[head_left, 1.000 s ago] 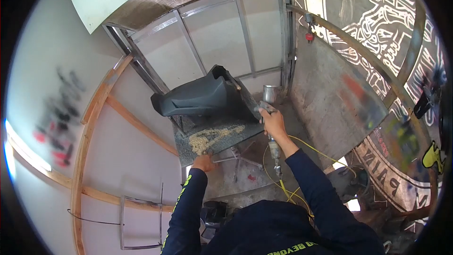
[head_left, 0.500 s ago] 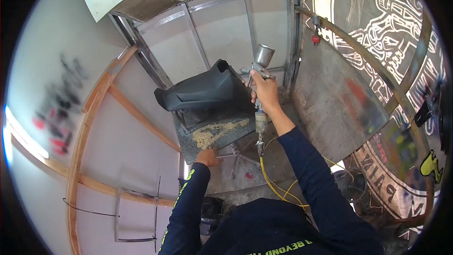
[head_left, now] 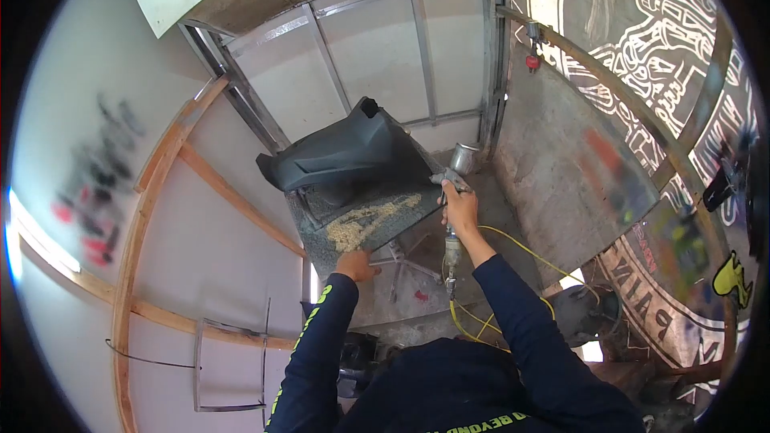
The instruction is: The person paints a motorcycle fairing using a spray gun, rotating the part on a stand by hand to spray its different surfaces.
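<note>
My right hand (head_left: 461,210) is wrapped round the handle of a spray gun (head_left: 446,180), which has a metal cup (head_left: 464,158) on top. Below the grip hang a filter-like fitting (head_left: 452,252) and a yellow air hose (head_left: 455,313). The gun stands off the right side of a dark, moulded plastic panel (head_left: 345,148). This panel rests on a speckled grey board (head_left: 321,253) with tan, crusty residue on it. At the board's near edge my left hand (head_left: 358,266) is closed on the rim, its fingers partly hidden.
The board sits on a stand with splayed metal legs (head_left: 395,261). Wooden framing (head_left: 156,184) crosses the white left wall. A curved metal bar (head_left: 626,80) runs along the painted right wall. The yellow hose loops across the floor at right.
My right hand and the spray gun have moved down and to the right, away from the panel. The board and panel have turned slightly, while my left hand stays at the edge.
</note>
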